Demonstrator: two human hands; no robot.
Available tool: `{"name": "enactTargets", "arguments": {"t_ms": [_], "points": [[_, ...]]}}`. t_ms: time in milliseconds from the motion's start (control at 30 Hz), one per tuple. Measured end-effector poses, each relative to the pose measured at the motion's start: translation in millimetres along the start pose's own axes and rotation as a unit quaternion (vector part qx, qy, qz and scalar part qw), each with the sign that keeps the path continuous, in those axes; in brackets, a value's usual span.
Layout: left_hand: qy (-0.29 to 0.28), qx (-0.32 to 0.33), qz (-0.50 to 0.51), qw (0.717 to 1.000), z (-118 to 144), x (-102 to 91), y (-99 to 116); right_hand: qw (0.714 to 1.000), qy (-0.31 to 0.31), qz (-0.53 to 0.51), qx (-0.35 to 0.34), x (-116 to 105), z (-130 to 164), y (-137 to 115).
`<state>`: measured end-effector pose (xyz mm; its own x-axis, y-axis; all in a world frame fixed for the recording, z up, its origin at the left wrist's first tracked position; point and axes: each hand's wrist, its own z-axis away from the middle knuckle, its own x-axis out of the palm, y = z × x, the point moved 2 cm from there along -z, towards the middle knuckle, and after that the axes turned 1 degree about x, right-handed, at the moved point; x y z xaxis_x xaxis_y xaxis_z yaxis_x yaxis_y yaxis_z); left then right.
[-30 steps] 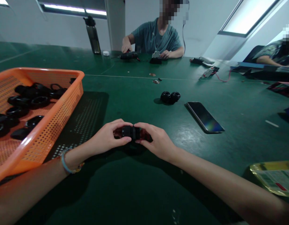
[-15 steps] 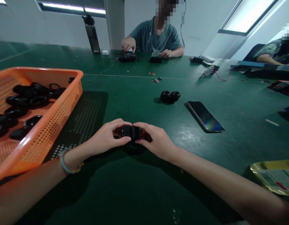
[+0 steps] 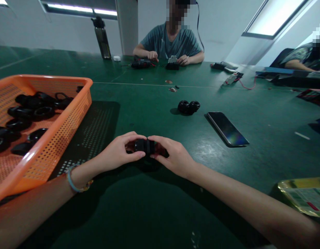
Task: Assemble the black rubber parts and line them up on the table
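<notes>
A wide green bench (image 3: 154, 207) fills the view, with a person in a teal shirt (image 3: 172, 41) seated at the far side. Front and centre, both forearms reach in from the lower corners and meet just above the bench. The left hand (image 3: 118, 152) curls in, thumb below and fingers arched over, pinching one end of a small black part (image 3: 144, 146). The right hand (image 3: 172, 155) mirrors it, fingertips closed on the other end, wrist low. A bracelet (image 3: 74, 181) rings the left wrist. To the left sits an orange basket (image 3: 58, 138) of black rings (image 3: 33, 110). Beyond the hands lie two more black parts (image 3: 188, 106) and, beside them, a phone (image 3: 227, 128).
</notes>
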<state>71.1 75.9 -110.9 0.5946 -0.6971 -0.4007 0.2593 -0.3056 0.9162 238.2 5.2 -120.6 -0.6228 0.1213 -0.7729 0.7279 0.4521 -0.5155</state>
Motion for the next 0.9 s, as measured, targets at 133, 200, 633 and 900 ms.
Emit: {"name": "enactTargets", "arguments": {"t_ms": [133, 200, 633, 900], "points": [[0.002, 0.001, -0.003, 1.000, 0.0, 0.2, -0.8, 1.000, -0.004, 0.001, 0.009, -0.8, 0.0, -0.1], [0.005, 0.001, 0.002, 1.000, -0.1, 0.3, -1.1, 1.000, -0.006, -0.001, 0.012, -0.9, 0.2, 0.1], [-0.001, -0.003, -0.004, 1.000, -0.6, 0.8, -0.1, 1.000, -0.015, -0.008, 0.017, -0.6, -1.0, -1.6], [-0.003, 0.000, -0.022, 1.000, 0.4, 0.0, 1.7, 0.999, -0.023, -0.008, 0.029, -1.8, 0.4, -1.7]]}}
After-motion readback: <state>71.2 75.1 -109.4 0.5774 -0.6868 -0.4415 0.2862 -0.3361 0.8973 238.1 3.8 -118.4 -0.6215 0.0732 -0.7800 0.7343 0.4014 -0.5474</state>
